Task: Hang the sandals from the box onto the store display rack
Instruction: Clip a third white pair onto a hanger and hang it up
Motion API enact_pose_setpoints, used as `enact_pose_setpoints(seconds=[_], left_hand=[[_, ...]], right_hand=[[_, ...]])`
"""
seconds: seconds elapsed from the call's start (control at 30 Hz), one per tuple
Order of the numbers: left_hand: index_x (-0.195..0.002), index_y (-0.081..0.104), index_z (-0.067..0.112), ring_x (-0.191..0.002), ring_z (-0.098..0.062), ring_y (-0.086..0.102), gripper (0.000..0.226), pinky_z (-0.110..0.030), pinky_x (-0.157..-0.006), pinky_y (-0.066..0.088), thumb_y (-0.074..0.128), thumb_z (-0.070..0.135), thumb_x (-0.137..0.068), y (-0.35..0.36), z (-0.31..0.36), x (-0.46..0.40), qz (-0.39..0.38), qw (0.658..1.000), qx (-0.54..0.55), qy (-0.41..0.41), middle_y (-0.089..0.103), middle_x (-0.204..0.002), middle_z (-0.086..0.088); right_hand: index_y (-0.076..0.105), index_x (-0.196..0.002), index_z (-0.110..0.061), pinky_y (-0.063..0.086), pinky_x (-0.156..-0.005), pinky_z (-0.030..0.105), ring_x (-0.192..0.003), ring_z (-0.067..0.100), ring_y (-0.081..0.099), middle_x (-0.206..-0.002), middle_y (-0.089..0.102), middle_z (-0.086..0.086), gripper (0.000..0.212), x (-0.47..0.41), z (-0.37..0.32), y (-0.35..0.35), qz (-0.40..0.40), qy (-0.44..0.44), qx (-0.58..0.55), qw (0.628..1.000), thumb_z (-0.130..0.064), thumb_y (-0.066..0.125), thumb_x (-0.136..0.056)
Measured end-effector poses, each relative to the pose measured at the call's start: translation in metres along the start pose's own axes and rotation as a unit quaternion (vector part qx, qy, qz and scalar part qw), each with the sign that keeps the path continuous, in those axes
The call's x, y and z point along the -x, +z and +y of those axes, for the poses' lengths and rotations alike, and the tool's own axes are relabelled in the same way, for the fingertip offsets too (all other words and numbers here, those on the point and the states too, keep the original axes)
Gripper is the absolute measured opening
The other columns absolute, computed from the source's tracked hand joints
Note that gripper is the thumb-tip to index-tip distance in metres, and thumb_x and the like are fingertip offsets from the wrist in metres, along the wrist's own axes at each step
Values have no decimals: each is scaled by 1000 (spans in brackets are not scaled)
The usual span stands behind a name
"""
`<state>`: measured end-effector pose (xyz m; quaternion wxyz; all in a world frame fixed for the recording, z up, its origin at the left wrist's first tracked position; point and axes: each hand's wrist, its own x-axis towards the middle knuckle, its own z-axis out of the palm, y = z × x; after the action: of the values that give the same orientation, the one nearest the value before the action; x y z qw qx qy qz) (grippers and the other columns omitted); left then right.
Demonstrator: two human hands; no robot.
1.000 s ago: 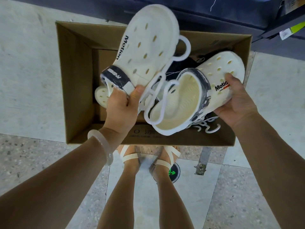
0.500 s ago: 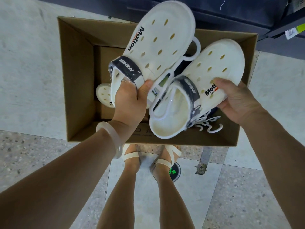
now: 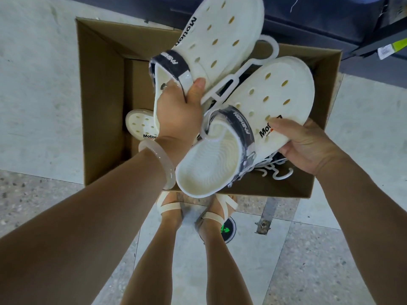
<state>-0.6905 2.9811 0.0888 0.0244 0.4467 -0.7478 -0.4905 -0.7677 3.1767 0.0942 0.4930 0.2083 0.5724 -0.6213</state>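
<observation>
Above an open cardboard box (image 3: 101, 89) I hold two white perforated clog sandals with dark heel straps. My left hand (image 3: 178, 113) grips the heel end of the left sandal (image 3: 215, 36), whose toe points up and away. My right hand (image 3: 308, 146) holds the side of the right sandal (image 3: 273, 100), its opening facing me. A white plastic hanger (image 3: 231, 84) runs between the two sandals, its ring near the box's far wall. Another white sandal (image 3: 141, 126) lies inside the box.
Loose white plastic hangers (image 3: 277, 170) lie in the box's right corner. Dark shelving (image 3: 330, 20) with a price tag (image 3: 387, 51) stands behind the box. My legs and sandalled feet (image 3: 196, 212) are on the tiled floor just in front of the box.
Both sandals have risen and come nearer to the camera. The left one has moved up toward the shelving, and the right sandal has turned so its opening faces me more.
</observation>
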Motion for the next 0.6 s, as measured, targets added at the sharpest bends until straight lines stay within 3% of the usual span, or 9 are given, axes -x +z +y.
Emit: enact_pose_setpoints(seconds=[0.1, 0.2, 0.27, 0.33, 0.43, 0.5, 0.57, 0.6], left_hand=[[-89, 57, 6, -68, -5, 56, 25, -7, -58, 41, 52, 31, -93, -1, 6, 12, -4, 999, 34, -28, 58, -72, 6], [-90, 57, 9, -66, 6, 52, 21, 1, -57, 40, 52, 29, -93, -11, 9, 28, -15, 999, 30, -13, 54, -70, 15], [-87, 61, 1, -64, 4, 52, 28, -1, -55, 41, 53, 27, -92, -22, 16, 38, -31, 999, -3, 22, 53, -66, 13], [-76, 61, 1, -58, -2, 55, 31, -5, -52, 40, 53, 25, -92, -35, 27, 47, -70, 997, -21, 38, 52, -60, 9], [-62, 55, 15, -53, 2, 56, 31, -5, -51, 38, 55, 27, -91, -52, 40, 63, -98, 992, -29, 72, 53, -56, 9], [-73, 62, 9, -64, -4, 61, 30, -18, -60, 47, 54, 33, -89, -64, 54, 73, -118, 986, -37, 108, 60, -65, 3], [-89, 64, 0, -77, -23, 66, 35, -24, -67, 48, 53, 33, -88, -74, 70, 82, -134, 981, -40, 134, 62, -75, -1], [-92, 64, 0, -81, -24, 66, 38, -24, -68, 50, 52, 35, -86, -79, 77, 86, -136, 981, -35, 134, 64, -79, -2]], right_hand=[[66, -107, -19, 59, -71, 30, -102, 20, 68, -111, 71, 4, 88, 7, -11, -1, -20, -1, 21, 1000, -32, 94, -24], [64, -114, -19, 59, -76, 35, -110, 23, 64, -120, 67, 7, 96, 23, -19, -6, -46, 42, 46, 997, -34, 95, -24], [52, -130, -19, 54, -88, 47, -118, 28, 59, -129, 61, 8, 116, 39, -32, -9, -68, 65, 75, 993, -43, 94, -24], [48, -132, -26, 46, -98, 52, -121, 26, 55, -131, 60, 3, 123, 55, -55, -6, -59, 46, 121, 990, -61, 87, -21], [56, -110, -38, 47, -93, 40, -111, 15, 58, -115, 64, -8, 104, 65, -97, 2, -1, -19, 210, 978, -82, 69, -18], [58, -105, -37, 49, -86, 33, -101, 12, 64, -105, 69, -8, 98, 70, -125, 16, -2, -45, 271, 962, -89, 62, -22], [64, -100, -32, 54, -80, 34, -93, 13, 70, -98, 74, -3, 84, 77, -142, 34, 0, -60, 307, 950, -88, 60, -37], [67, -96, -27, 56, -82, 38, -92, 15, 70, -97, 74, 1, 68, 82, -146, 44, 8, -71, 315, 947, -81, 59, -55]])
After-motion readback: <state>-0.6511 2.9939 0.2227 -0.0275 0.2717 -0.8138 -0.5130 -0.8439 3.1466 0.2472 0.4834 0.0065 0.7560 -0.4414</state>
